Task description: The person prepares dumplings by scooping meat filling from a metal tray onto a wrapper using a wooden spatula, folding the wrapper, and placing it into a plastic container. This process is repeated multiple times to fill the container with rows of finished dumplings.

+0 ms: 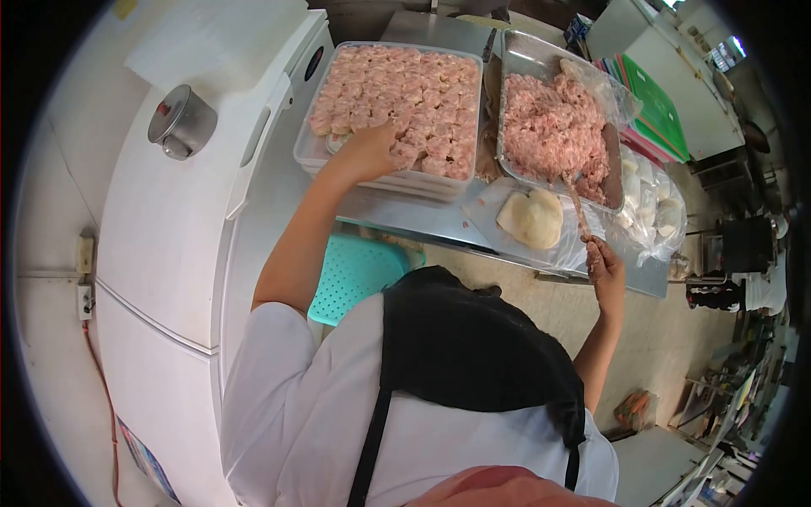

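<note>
My left hand (370,153) reaches into the front of a clear plastic container (302,155). Its fingers curl down among the open-topped meat dumplings (397,84); what they pinch is hidden. The dumplings stand packed in rows. In my right hand (605,270) is a thin spatula (579,211), smeared with meat, its tip at the minced meat. That pink minced meat (549,122) fills much of a metal tray (528,47) to the right. Round pale dough wrappers (532,218) lie stacked on plastic, between the tray and the counter's front edge.
Bagged pale wrappers (652,203) lie right of the tray, with green and coloured boards (650,106) behind. A turquoise perforated basket (359,275) sits below the steel counter (405,211). A metal cup (182,122) rests on the white appliance at left. Another person (764,291) stands far right.
</note>
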